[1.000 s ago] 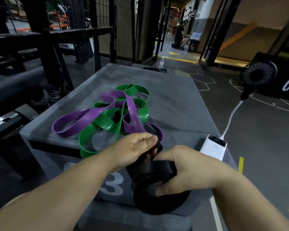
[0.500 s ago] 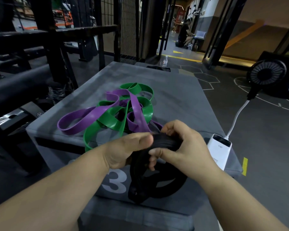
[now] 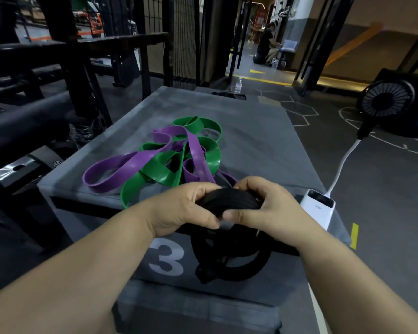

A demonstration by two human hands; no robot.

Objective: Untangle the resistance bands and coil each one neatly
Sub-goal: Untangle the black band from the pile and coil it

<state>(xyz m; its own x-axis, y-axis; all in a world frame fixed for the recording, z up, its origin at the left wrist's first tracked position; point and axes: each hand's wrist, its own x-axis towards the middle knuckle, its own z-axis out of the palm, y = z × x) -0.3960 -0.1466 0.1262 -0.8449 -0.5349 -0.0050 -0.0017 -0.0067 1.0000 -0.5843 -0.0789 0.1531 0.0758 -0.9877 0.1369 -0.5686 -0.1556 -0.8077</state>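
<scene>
Left hand (image 3: 186, 208) and right hand (image 3: 263, 208) clamped on black band (image 3: 229, 201), coiling underway; purple band (image 3: 130, 165) and green band (image 3: 164, 169) apparently still tangled on box (image 3: 263, 141).

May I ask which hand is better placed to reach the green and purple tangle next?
Probably left: both grip the black band, but left hand sits nearer the tangled green band and purple band.

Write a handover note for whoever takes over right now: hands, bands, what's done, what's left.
The left hand and the right hand both grip the black band, bunched between them at the near edge of the box; loops hang down its front.
The green band and the purple band lie tangled together on the box.
Done: black band partly gathered.
Left: finish coiling it, separate green from purple, coil each.
</scene>
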